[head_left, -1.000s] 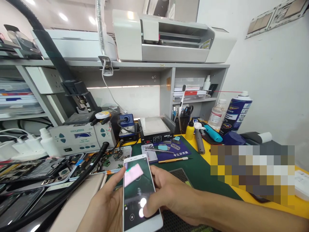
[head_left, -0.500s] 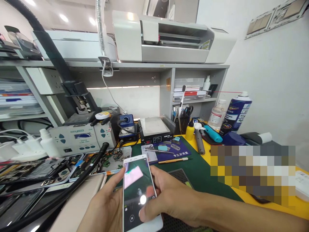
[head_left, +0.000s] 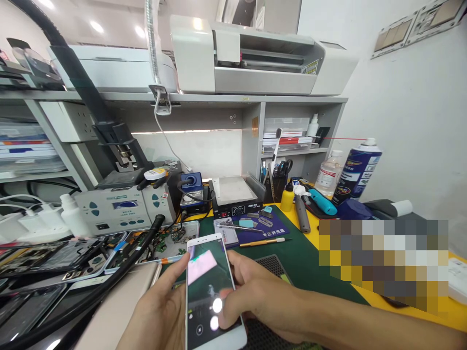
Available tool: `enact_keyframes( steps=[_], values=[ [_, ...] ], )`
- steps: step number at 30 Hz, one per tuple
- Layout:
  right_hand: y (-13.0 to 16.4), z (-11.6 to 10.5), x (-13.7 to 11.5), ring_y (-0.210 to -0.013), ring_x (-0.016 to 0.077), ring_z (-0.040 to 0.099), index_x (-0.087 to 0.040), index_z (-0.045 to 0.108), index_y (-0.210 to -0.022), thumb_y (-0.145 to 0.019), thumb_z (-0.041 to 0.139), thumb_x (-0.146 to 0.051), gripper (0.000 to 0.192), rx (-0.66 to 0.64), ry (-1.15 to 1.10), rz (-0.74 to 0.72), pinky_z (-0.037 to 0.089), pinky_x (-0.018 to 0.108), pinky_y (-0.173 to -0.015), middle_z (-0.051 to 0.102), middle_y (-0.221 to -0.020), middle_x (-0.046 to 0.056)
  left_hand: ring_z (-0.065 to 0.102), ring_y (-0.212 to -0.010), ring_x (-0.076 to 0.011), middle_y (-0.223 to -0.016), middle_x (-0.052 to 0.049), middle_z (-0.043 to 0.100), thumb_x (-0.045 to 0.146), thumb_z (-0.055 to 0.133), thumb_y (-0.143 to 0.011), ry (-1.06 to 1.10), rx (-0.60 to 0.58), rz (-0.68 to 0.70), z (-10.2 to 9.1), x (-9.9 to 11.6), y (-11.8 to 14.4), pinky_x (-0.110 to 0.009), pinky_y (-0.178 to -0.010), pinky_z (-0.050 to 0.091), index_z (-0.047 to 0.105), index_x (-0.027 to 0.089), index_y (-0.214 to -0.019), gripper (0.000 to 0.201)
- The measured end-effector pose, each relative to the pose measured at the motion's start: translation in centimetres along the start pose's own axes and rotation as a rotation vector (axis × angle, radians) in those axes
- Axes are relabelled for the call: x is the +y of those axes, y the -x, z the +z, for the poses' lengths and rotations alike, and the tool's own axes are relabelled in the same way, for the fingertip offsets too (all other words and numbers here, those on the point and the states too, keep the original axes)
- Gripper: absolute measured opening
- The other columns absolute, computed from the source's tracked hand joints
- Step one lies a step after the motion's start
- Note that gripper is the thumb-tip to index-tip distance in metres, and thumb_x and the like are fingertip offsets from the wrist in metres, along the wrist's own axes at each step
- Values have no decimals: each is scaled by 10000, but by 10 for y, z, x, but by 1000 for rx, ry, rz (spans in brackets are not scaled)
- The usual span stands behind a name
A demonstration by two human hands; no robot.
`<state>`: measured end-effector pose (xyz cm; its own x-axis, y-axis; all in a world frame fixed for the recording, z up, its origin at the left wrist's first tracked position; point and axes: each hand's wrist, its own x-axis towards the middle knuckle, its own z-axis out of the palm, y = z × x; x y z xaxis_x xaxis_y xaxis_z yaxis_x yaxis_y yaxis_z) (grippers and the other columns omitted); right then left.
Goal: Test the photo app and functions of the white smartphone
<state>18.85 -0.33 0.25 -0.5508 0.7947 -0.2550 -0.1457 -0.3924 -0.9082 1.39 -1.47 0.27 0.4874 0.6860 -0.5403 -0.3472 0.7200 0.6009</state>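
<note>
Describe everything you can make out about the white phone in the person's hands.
The white phone is slim, with a smooth, glossy-looking front and rounded corners. Its screen is lit: a dark green picture with a pale pink block near the top, two bright round spots lower down, and a small circled mark at lower left. It is held screen-up, tilted toward the wearer, above the green mat. The left hand grips its left side; the right hand is at its right, thumb over the lower screen.
</note>
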Motion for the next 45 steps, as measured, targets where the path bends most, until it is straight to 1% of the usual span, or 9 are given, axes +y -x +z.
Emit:
enact_keyframes(
  steps=[6, 10, 13, 22, 28, 32, 36, 40, 45],
  values=[
    [0, 1, -2, -674, 116, 566, -210, 551, -1097, -541, 748, -87, 603, -10, -24, 0, 426, 248, -659, 630, -805, -54, 724, -864, -302, -958, -123, 768, 507, 560, -928, 29, -11, -87, 8, 7, 5, -399, -785, 544, 617, 157, -1303, 516],
    [0, 1, -3, -640, 112, 543, -206, 535, -1110, -536, 737, -90, 619, -21, -2, 12, 405, 227, -598, 606, -721, -68, 725, -864, -291, -970, -113, 770, 476, 585, -928, 23, -4, -19, -2, 1, 1, -389, -787, 545, 610, 165, -1314, 495],
    [0, 1, -4, -637, 116, 545, -208, 525, -1102, -527, 728, -82, 623, -16, 4, 21, 393, 218, -562, 600, -700, -71, 725, -863, -287, -974, -104, 770, 475, 606, -920, 32, 20, -5, -9, -4, -1, -391, -783, 548, 597, 180, -1330, 506],
    [-2, 0, -3, -573, 107, 528, -197, 512, -914, -498, 574, -81, 435, 26, -42, 41, 391, 230, -539, 555, -667, -58, 732, -853, -302, -945, -103, 771, 475, 591, -930, 22, -14, 12, -4, 0, -1, -413, -764, 562, 638, 168, -1287, 472],
    [0, 1, -5, -550, 103, 475, -210, 525, -1043, -513, 645, -66, 563, -8, 33, 31, 364, 213, -480, 529, -626, -84, 729, -853, -288, -938, -105, 769, 505, 570, -937, 67, -61, -17, -8, -3, -2, -396, -762, 561, 634, 168, -1299, 499],
    [0, 0, -6, -563, 103, 486, -205, 540, -1050, -524, 651, -70, 554, -33, 5, 18, 377, 215, -499, 534, -629, -82, 729, -851, -286, -942, -105, 771, 496, 583, -933, 65, -45, -15, -9, -3, 0, -389, -754, 563, 634, 171, -1306, 497],
    [-2, -1, -4, -560, 100, 518, -209, 541, -1047, -533, 628, -76, 538, -28, -24, 21, 378, 213, -508, 570, -667, -72, 734, -852, -293, -946, -113, 774, 453, 581, -943, 71, -64, 2, -7, -1, -1, -386, -736, 567, 636, 159, -1308, 472],
    [-2, -1, -4, -542, 101, 514, -210, 534, -1038, -533, 625, -82, 529, -9, -12, 39, 366, 206, -459, 555, -665, -73, 737, -846, -303, -933, -122, 776, 468, 597, -928, 41, -17, 16, -4, 0, -5, -385, -717, 571, 650, 149, -1291, 486],
    [2, 2, -9, -571, 97, 523, -207, 526, -1017, -533, 658, -78, 518, -5, 13, 35, 390, 194, -456, 564, -700, -68, 739, -845, -303, -921, -119, 779, 490, 606, -916, 9, 18, 14, -3, 0, -4, -384, -715, 577, 662, 157, -1277, 494]
  ],
)
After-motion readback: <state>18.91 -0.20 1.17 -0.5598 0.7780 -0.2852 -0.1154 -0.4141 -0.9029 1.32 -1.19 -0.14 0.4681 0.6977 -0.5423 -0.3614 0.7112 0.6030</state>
